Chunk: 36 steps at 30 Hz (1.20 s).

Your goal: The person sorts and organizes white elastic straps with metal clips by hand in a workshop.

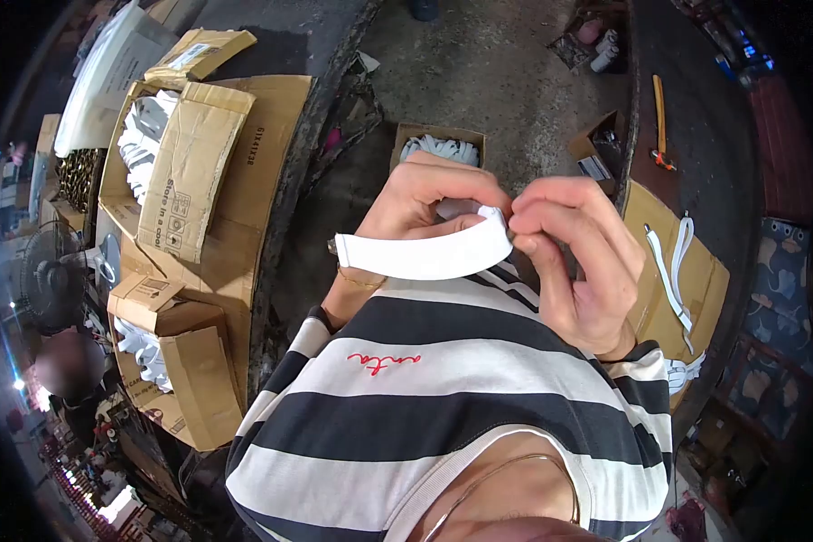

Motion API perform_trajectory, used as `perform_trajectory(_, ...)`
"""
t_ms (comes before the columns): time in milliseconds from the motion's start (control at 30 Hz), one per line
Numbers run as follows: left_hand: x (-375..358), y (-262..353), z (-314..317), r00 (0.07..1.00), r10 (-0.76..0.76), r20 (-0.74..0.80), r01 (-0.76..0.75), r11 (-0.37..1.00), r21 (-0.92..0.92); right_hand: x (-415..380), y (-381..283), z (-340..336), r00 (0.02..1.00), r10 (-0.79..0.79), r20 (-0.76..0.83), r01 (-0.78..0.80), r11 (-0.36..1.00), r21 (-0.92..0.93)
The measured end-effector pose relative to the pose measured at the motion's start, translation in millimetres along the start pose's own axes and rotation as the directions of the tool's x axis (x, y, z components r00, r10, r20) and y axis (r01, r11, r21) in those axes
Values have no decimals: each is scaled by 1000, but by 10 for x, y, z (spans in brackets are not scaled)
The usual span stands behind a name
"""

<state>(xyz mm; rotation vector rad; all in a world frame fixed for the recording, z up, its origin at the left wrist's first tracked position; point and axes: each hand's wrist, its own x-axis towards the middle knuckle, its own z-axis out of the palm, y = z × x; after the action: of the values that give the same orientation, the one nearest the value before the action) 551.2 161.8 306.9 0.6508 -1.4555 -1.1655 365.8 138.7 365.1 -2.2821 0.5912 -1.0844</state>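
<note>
A wide white strap (415, 256) curves in front of my chest, with a small metal piece at its left end. My left hand (434, 194) is closed around the strap from behind, its fingers curled near the folded right end. The fingertips of my right hand (587, 257) pinch at that same end, where a small dark fitting partly shows between them. My fingers hide the detail of the fold.
On the left bench, cardboard boxes (194, 172) hold bundles of white straps (144, 140). Another box of straps (438, 149) stands on the floor ahead. To the right lie a hammer (659, 122) and white straps (673, 271) on a cardboard sheet (714, 280).
</note>
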Motion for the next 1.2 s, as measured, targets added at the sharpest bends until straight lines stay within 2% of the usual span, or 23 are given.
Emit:
perform_trajectory(33, -26, 33, -31, 999, -28, -19, 29, 998, 61, 16, 17, 55, 999, -21, -31, 21, 1000, -13)
perform_trajectory(167, -135, 31, -182, 999, -7, -43, 9, 999, 52, 118, 14, 188, 1000, -13, 8, 13, 999, 42)
perform_trajectory(267, -223, 17, -255, 998, 29, -56, -26, 998, 52, 181, -49, 223, 994, -3, 106, 0, 1000, 28)
perform_trajectory(333, -292, -16, -320, 996, 20, -85, -13, 996, 93, 197, -58, 222, 972, 52, 230, -65, 997, 49)
perform_trajectory(367, -277, -15, -300, 978, 102, -182, -99, 995, 26, 177, -53, 221, 972, 48, 229, -60, 997, 48)
perform_trajectory(433, -303, 79, -384, 967, 106, -233, -110, 994, -2, 80, -46, 218, 882, 10, 472, -117, 973, 199)
perform_trajectory(467, -345, 90, -406, 973, 104, -207, -109, 994, -12, 76, -42, 222, 955, 122, 270, -162, 978, 132)
perform_trajectory(500, -345, 100, -414, 978, 138, -157, -144, 989, -31, 196, -10, 154, 982, 91, 168, -94, 996, 10)
perform_trajectory(533, -356, 57, -440, 984, 130, -124, -131, 991, 2, 228, -53, 158, 980, 134, 149, -150, 984, 101)
perform_trajectory(600, -356, 33, -460, 991, 115, -68, -113, 993, 36, 275, -157, 209, 978, 133, 157, -162, 969, 188)
perform_trajectory(667, -316, 38, -417, 972, 221, -77, -224, 974, -28, 342, -235, 261, 985, 48, 168, -75, 984, 160)
perform_trajectory(800, -363, 56, -431, 976, 207, -60, -208, 978, -3, 331, -234, 358, 988, 10, 156, -26, 995, 98)
perform_trajectory(933, -410, 53, -447, 983, 173, -61, -171, 985, 24, 293, -276, 438, 989, 44, 143, -52, 997, 57)
perform_trajectory(1033, -472, 3, -447, 981, 171, -86, -174, 985, -21, 272, -274, 439, 980, 21, 198, -29, 999, 37)
perform_trajectory(1133, -544, -85, -408, 993, 101, -66, -109, 986, -124, 261, -252, 392, 959, 26, 281, -44, 997, 59)
perform_trajectory(1200, -555, -87, -395, 993, 98, -58, -106, 983, -152, 276, -238, 375, 939, 23, 342, -70, 990, 123)
